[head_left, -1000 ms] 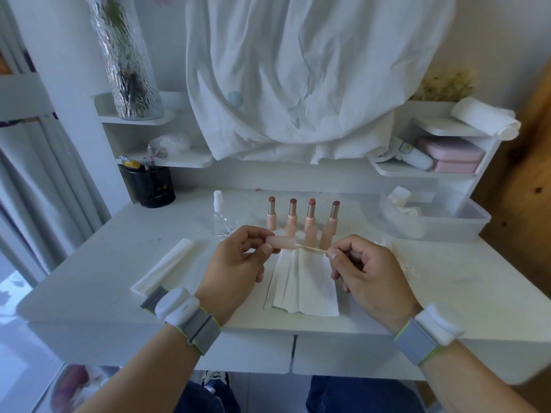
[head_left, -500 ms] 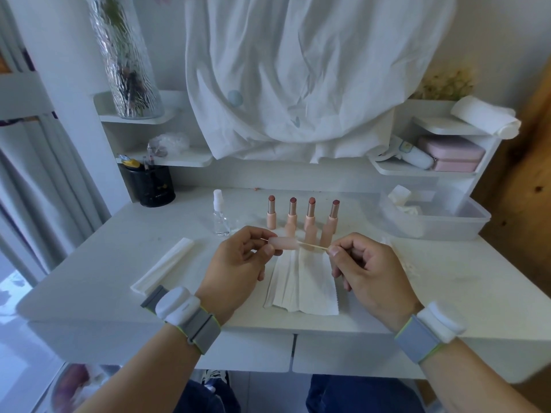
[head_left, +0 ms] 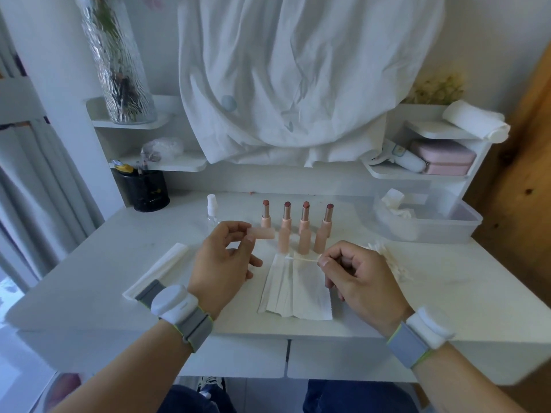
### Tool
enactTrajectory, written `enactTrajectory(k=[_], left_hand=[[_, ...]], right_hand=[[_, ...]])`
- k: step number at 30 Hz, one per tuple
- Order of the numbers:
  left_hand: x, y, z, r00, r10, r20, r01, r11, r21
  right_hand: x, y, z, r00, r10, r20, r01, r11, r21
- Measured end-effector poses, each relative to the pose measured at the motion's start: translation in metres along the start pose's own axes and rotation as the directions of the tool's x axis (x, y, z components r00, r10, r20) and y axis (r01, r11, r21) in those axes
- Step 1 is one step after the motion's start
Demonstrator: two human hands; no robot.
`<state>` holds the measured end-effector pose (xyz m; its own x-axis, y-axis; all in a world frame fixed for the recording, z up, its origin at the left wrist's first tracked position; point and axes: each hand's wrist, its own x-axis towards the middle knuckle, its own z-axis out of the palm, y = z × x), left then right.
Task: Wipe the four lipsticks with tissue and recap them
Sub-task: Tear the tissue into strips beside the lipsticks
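- Left hand (head_left: pixel 222 260) is raised just above the worktop (head_left: pixel 89 281), pinching a pale pink cap (head_left: pixel 262 234) between thumb and fingertips; the cap lies sideways, its free end pointing right toward the lipsticks.
- Right hand (head_left: pixel 357 278) is curled, pinching one end of a cotton swab (head_left: pixel 302 259) — the swab runs leftward, its tip over the top edge of the tissue (head_left: pixel 298 290).
- Four lipsticks stand upright in a row behind the hands, all uncapped: first (head_left: pixel 266 213), second (head_left: pixel 286 226), third (head_left: pixel 305 228), fourth (head_left: pixel 325 228), counted from the left. The first sits a little farther back, and the cap overlaps its base in this view.
- The tissue lies flat and creased on the worktop between the two hands, near the front edge.
- A small spray bottle (head_left: pixel 212 208) stands left of the row; a folded white pack (head_left: pixel 158 268) lies near the left wrist.
- A clear bin (head_left: pixel 429 219) with crumpled tissue inside sits at the right rear — a loose pile of swabs (head_left: pixel 387 257) lies in front of it.
- A black pen cup (head_left: pixel 143 190) stands at the back left.
- Both wrists wear grey bands with white pods.
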<state>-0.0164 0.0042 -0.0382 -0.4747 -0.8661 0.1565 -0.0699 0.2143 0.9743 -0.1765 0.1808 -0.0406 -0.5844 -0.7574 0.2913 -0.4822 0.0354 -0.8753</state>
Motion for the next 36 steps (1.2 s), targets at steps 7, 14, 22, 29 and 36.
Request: enactTrajectory(k=[7, 14, 22, 29, 36], left_hand=[[0.027, 0.026, -0.006, 0.961, 0.214, 0.175, -0.274, 0.809, 0.521], [0.044, 0.022, 0.000, 0.888, 0.292, 0.354, -0.459, 0.554, 0.695], [0.044, 0.016, 0.001, 0.893, 0.257, 0.370, -0.450, 0.527, 0.721], [0.040, 0.018, 0.001, 0.904, 0.232, 0.358, -0.427, 0.512, 0.746], [0.032, 0.019, 0.000, 0.900, 0.250, 0.357, -0.435, 0.458, 0.775]], right_hand=[[0.000, 0.000, 0.000, 1.000, 0.014, 0.005, -0.014, 1.000, -0.018], [0.000, 0.000, 0.000, 1.000, 0.016, 0.018, -0.015, 0.999, -0.039], [0.001, 0.000, 0.000, 1.000, 0.017, 0.020, -0.016, 0.998, -0.059], [0.000, 0.000, 0.000, 1.000, 0.020, 0.023, -0.018, 0.998, -0.063], [0.001, 0.000, 0.000, 1.000, 0.018, 0.020, -0.017, 0.997, -0.071]])
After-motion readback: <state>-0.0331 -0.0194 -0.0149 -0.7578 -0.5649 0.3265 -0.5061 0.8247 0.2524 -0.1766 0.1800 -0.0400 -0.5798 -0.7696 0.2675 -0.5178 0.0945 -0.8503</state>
